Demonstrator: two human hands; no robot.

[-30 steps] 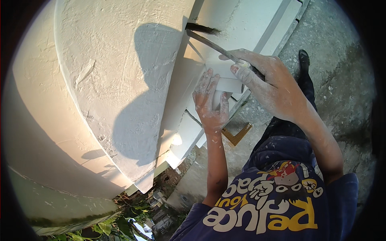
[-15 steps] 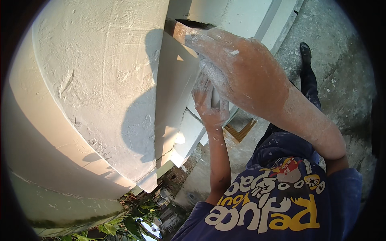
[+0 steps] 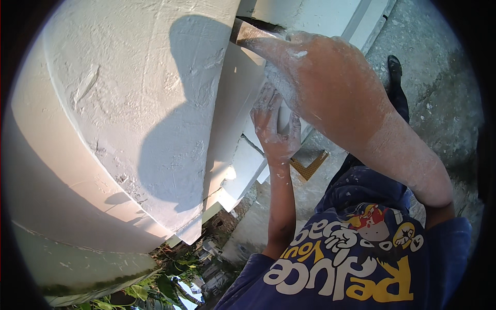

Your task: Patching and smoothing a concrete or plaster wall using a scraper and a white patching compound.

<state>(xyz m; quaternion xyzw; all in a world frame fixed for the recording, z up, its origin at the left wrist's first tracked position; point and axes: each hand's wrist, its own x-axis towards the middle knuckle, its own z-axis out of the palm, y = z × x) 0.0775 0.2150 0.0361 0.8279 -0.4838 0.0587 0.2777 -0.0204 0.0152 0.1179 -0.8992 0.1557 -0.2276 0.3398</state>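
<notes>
My right hand (image 3: 325, 77), caked with pale dust, reaches in from the right, close to the camera. One finger stretches toward a dark gap (image 3: 261, 23) at the edge of the white wall (image 3: 119, 93); the other fingers are curled underneath and mostly hidden. Lower and further away, my left hand (image 3: 276, 137) is raised, its powdery fingers bent up under my right hand. Between its fingers and thumb shows a smooth pale patch (image 3: 283, 120). Whether that is a held thing or the surface behind is hard to tell.
White ledges (image 3: 240, 165) run beside and below the hands. A brown angled piece (image 3: 312, 165) lies on the stained concrete floor (image 3: 434, 103). My dark shoe (image 3: 394, 67) stands at upper right. Green plants (image 3: 150, 292) grow at the bottom left, and shadow falls across the wall.
My right hand has shifted a little to the right in the view, and the wall edge with it. The shadow on the wall has grown larger. My left hand keeps nearly the same pose.
</notes>
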